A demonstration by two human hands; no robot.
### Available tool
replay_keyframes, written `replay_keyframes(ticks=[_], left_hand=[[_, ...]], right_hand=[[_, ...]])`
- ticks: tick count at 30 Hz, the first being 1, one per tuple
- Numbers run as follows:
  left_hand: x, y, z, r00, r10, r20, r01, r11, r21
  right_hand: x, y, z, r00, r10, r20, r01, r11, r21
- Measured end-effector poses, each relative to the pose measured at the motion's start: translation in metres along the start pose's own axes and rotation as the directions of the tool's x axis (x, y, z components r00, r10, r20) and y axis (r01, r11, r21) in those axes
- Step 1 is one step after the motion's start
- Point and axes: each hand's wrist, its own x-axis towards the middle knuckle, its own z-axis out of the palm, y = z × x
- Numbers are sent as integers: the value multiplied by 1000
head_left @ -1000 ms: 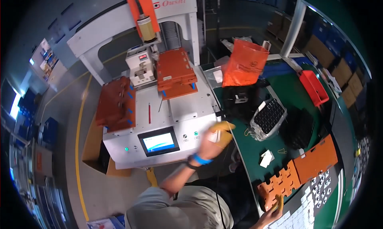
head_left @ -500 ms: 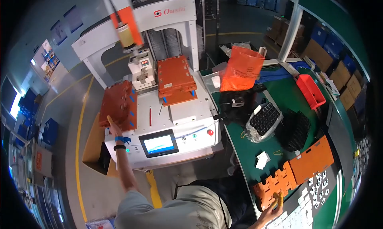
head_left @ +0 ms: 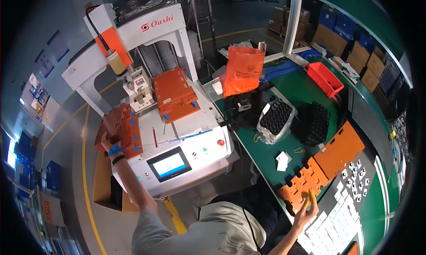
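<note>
My left hand (head_left: 108, 146) rests against the front left corner of an orange fixture (head_left: 116, 130) with blue tabs, on the left of the white bench machine. Its fingers are stretched along the fixture's side, and a blue wrist strap with a coiled cord is on that arm. At the lower right, my right hand (head_left: 307, 209) is at the near edge of a notched orange tray (head_left: 301, 184). Yellow covers are on its fingertips, which stand slightly apart with nothing visible between them. A flat orange plate (head_left: 341, 149) adjoins the tray.
Another orange fixture (head_left: 175, 91) stands on the machine, beside a small white feeder (head_left: 141, 94). On the green bench are black trays (head_left: 276, 118), an orange bag (head_left: 243, 71), a red bin (head_left: 325, 79), white labels (head_left: 330, 230) and several small parts. The machine's screen (head_left: 170, 165) is lit.
The view has shifted, so the machine and bench sit further left in it. My left hand has slid back along the fixture's left side. My right hand stays at the notched tray.
</note>
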Motion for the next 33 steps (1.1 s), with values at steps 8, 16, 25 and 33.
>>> replay_keyframes(ticks=[8, 16, 25, 33], left_hand=[[-181, -53, -29, 957, 150, 250, -4, 864, -504], [-273, -69, -16, 889, 0, 458, 240, 851, -467], [-411, -176, 104, 544, -541, 641, 649, 756, 88], [-536, -253, 137, 50, -738, 673, 782, 448, 433]], right_hand=[[20, -12, 6, 987, -160, -33, 161, 987, 18], [3, -88, 63, 933, 58, 354, -174, 936, 306], [-44, -132, 158, 707, -158, 689, -558, 474, 681], [-15, -104, 69, 949, 228, 218, -314, 735, 601]])
